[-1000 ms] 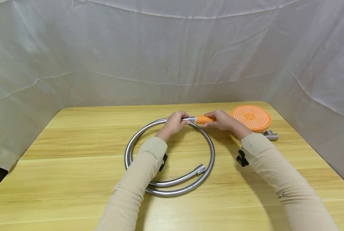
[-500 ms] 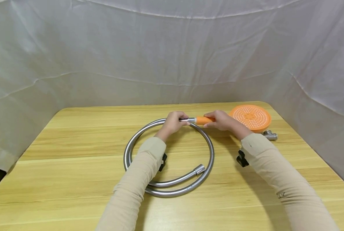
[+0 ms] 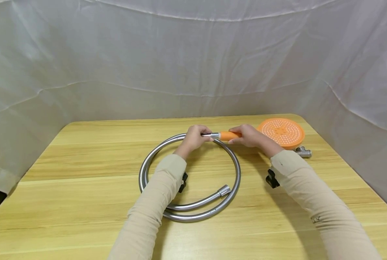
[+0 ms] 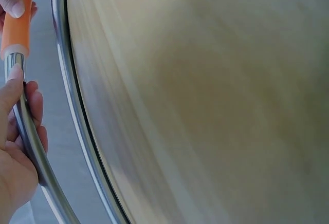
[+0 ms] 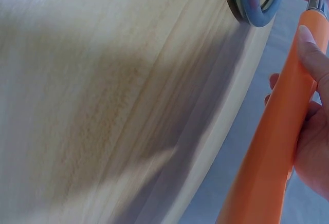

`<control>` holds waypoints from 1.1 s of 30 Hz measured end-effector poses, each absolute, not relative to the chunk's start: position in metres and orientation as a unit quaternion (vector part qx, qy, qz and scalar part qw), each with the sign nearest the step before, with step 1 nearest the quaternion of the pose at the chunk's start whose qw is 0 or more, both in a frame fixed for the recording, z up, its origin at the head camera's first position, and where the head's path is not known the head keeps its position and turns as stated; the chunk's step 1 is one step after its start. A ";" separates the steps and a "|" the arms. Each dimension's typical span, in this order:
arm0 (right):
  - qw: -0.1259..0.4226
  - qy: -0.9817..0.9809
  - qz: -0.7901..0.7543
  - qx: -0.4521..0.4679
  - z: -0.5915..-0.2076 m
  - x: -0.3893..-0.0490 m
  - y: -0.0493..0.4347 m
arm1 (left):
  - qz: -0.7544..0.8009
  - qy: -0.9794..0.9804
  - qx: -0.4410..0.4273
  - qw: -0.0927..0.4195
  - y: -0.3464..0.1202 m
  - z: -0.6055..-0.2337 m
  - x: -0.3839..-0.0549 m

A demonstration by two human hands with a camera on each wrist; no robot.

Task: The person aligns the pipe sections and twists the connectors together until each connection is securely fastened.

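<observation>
A coiled silver shower hose [image 3: 237, 169] lies on the wooden table, its free end with a flared metal nut [image 3: 224, 190] towards the front. My left hand [image 3: 194, 138] pinches the hose's other end by its metal connector [image 4: 15, 62], which meets the base of an orange handle. That handle belongs to a shower head [image 3: 281, 133] with a round, white-dotted face, lying at the right. My right hand [image 3: 249, 135] grips the orange handle [image 5: 277, 131], thumb along its top. In the left wrist view the connector sits against the handle's pale collar; how deep the thread goes is hidden.
A small metal tee-shaped valve [image 3: 304, 152] lies beside the shower head, partly behind the right sleeve. Grey cloth [image 3: 193, 65] hangs around the back and sides of the table [image 3: 82, 162].
Both hands keep their grip on the hose end and the handle. Over the second, the hands, hose and shower head shift only very slightly in view.
</observation>
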State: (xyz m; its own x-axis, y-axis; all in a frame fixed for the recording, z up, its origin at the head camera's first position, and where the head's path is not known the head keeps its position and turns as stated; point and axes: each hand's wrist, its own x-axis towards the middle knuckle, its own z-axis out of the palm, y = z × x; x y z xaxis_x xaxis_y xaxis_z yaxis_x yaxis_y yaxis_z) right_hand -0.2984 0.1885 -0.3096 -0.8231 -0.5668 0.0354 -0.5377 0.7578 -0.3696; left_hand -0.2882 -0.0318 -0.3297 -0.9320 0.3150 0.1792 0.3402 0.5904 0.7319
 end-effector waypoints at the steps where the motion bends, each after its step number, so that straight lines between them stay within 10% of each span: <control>1: 0.039 0.937 -0.184 -0.295 -0.309 -0.298 0.188 | -0.416 -0.891 -0.184 0.014 -0.032 -0.330 -0.288; 33: 0.034 0.941 -0.185 -0.281 -0.304 -0.297 0.188 | -0.426 -0.887 -0.177 0.019 -0.032 -0.330 -0.290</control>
